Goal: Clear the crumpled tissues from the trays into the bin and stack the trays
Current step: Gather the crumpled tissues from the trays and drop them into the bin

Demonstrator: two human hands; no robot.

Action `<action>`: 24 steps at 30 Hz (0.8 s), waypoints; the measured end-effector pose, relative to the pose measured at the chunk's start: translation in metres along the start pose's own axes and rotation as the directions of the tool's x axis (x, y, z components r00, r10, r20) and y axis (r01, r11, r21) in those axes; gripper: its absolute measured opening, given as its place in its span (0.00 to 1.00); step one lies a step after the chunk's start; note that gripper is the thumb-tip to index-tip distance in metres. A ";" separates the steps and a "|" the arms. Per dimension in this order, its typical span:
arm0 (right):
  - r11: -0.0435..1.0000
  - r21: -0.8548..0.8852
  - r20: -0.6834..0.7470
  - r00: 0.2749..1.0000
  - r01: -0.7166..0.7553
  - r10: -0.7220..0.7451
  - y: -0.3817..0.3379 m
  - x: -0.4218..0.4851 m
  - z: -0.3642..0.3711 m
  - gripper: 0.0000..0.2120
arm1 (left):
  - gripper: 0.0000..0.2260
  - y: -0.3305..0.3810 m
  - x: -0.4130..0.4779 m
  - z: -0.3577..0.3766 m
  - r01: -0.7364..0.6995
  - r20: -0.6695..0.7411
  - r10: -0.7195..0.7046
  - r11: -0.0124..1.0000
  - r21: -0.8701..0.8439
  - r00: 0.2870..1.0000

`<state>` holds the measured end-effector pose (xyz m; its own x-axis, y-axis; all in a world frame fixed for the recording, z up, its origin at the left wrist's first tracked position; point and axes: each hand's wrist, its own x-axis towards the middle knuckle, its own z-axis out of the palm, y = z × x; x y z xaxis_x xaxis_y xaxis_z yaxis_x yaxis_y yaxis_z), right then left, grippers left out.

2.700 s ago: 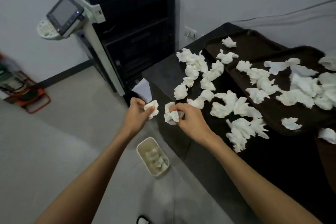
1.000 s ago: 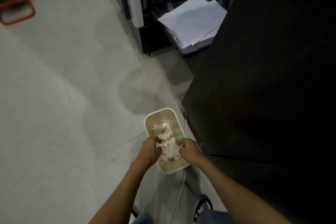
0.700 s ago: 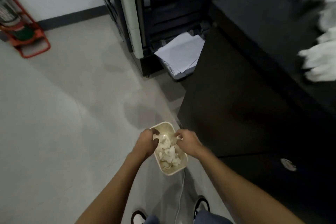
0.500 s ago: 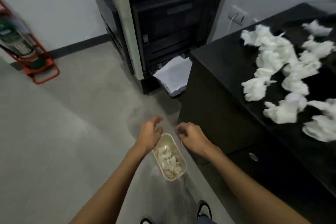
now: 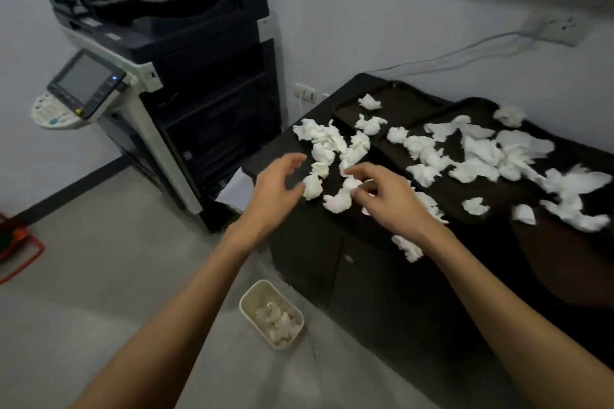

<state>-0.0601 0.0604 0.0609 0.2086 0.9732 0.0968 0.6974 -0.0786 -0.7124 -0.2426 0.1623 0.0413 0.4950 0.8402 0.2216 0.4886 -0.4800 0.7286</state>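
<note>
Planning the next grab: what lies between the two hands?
Head view: crumpled tissues on the black cabinet top lie between the left hand and right hand.

Dim, cool, even indoor light; soft overall blur, wide-angle bending toward the edges.

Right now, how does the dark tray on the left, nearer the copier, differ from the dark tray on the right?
The left tray holds only a few crumpled tissues and shows much bare floor; the right tray is crowded with them. The left tray lies further back toward the wall; the right tray reaches closer to the front of the black cabinet. Both are dark and shallow, and are not yet stacked.
</note>
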 end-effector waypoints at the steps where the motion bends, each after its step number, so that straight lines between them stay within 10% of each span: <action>1: 1.000 -0.011 -0.032 0.999 -0.016 0.015 0.007 -0.011 -0.018 0.16 | 0.20 0.017 0.003 0.010 -0.028 0.006 0.028 1.000 -0.007 1.000; 24: 0.813 -0.066 -0.342 0.778 -0.579 0.527 0.245 -0.324 -0.294 0.12 | 0.20 0.329 -0.106 0.366 -0.295 0.570 0.352 0.936 -0.194 0.742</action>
<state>0.2451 -0.3374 0.0590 0.7642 0.6419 -0.0620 0.4910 -0.6414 -0.5895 0.1283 -0.1770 0.0200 0.9491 0.3107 0.0512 0.1721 -0.6480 0.7419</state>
